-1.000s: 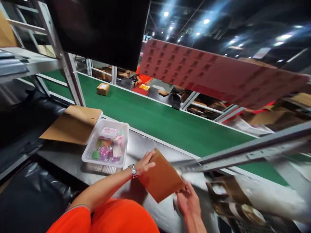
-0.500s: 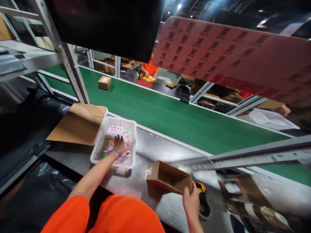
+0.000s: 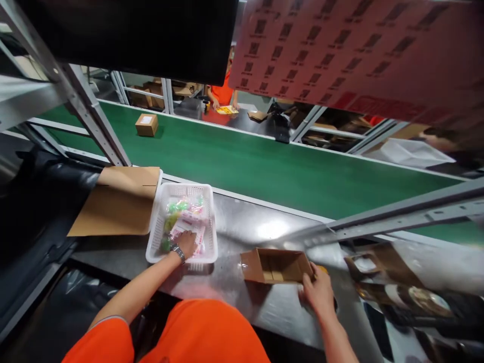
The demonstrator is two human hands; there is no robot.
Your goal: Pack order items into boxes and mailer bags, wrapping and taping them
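Observation:
My left hand, with a metal-banded watch on the wrist, is inside a white plastic basket. Its fingers are curled over a pink-and-white printed packet; the fingertips are partly hidden. Clear bags with green and pink contents lie around the packet. To the right, my right hand grips the near right edge of an open cardboard box, thumb outside. The box's opening faces up towards me and its bottom shows bare. A yellow-and-black object is mostly hidden behind the right hand.
A flat cardboard piece lies left of the basket on the metal table. Beyond runs a green conveyor belt carrying a small labelled box. Metal posts, a dark screen and a code sheet stand ahead. Someone in orange works across.
My left hand has gone from spread to curled and sits lower in the basket, the printed packet shifted towards me. My right hand and the cardboard box have moved right, the box turned slightly.

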